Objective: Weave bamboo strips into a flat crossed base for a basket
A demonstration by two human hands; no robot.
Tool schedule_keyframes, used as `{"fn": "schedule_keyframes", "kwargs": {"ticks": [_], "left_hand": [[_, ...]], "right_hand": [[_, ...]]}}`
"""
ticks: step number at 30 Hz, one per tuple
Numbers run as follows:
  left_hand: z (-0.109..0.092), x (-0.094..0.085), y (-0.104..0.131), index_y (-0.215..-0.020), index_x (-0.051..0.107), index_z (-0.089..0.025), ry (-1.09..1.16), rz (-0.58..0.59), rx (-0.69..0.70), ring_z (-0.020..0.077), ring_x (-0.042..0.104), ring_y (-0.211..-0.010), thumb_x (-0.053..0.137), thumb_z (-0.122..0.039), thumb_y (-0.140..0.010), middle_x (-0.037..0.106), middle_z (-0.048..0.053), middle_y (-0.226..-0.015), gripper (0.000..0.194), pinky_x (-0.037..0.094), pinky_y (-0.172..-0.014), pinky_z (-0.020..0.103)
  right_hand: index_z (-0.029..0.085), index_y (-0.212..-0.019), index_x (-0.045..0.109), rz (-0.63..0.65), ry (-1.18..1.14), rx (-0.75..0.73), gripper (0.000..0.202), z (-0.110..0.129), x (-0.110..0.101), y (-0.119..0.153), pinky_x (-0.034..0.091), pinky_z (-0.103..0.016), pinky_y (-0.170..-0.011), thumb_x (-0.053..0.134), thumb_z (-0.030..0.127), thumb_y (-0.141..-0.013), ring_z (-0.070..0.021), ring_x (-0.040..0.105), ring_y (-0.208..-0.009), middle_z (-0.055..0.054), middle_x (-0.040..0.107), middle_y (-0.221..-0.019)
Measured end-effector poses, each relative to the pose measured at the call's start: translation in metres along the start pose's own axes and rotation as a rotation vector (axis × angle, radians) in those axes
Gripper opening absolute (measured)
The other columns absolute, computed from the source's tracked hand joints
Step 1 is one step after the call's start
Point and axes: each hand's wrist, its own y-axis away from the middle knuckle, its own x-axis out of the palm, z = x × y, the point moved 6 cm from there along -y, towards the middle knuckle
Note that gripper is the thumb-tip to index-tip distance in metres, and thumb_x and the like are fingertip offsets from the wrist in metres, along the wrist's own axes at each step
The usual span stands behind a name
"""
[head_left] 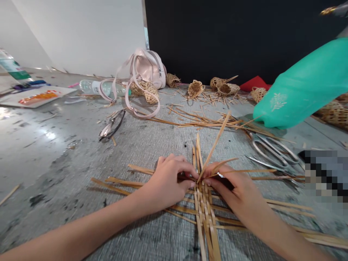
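Note:
A flat piece of woven bamboo strips (204,206) lies on the grey table, its loose ends fanning out on all sides. At its far end my left hand (172,179) pinches a strip between thumb and fingertips. Close by on the right, my right hand (228,185) is closed on strips at the same edge, thumb against fingers. One long bamboo strip (217,140) rises at a slant between both hands. Just which strip each hand grips is partly hidden by the fingers.
Scissors (272,150) and a pointed metal tool (268,163) lie at right, near a pixelated dark object (326,174). Beyond stand a green bottle (301,87), small woven baskets (195,88), loose strips (190,117), a pink bag (149,69) and glasses (112,125).

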Motion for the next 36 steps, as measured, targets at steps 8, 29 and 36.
{"fn": "schedule_keyframes", "kwargs": {"ticks": [8, 29, 36], "left_hand": [[-0.0001, -0.0002, -0.001, -0.069, 0.063, -0.02, -0.008, 0.016, 0.014, 0.0177, 0.05, -0.083, 0.066, -0.008, -0.072, 0.06, -0.004, -0.075, 0.013, 0.028, -0.08, 0.037], [-0.002, 0.0019, -0.002, -0.087, 0.066, -0.024, -0.072, 0.066, 0.023, 0.0217, 0.05, -0.09, 0.061, -0.009, -0.075, 0.061, -0.002, -0.085, 0.02, 0.026, -0.084, 0.042], [-0.0002, 0.0014, -0.0026, -0.083, 0.066, -0.023, -0.06, 0.057, 0.024, 0.0212, 0.051, -0.089, 0.062, -0.009, -0.074, 0.062, -0.003, -0.084, 0.017, 0.026, -0.084, 0.041]], "right_hand": [[0.021, -0.073, 0.049, 0.039, 0.043, 0.049, 0.014, -0.0031, -0.0012, 0.0001, 0.043, -0.028, -0.061, 0.042, 0.019, -0.085, -0.014, 0.052, -0.07, -0.001, 0.054, -0.075], [0.021, -0.087, 0.052, -0.048, -0.056, 0.062, 0.015, -0.0028, -0.0067, 0.0044, 0.051, -0.027, -0.065, 0.046, 0.011, -0.077, -0.0129, 0.059, -0.074, -0.002, 0.06, -0.083], [0.021, -0.093, 0.05, -0.093, -0.082, 0.094, 0.016, -0.0033, -0.0058, 0.0052, 0.053, -0.027, -0.065, 0.046, 0.015, -0.079, -0.0134, 0.062, -0.073, -0.003, 0.063, -0.082]]}}
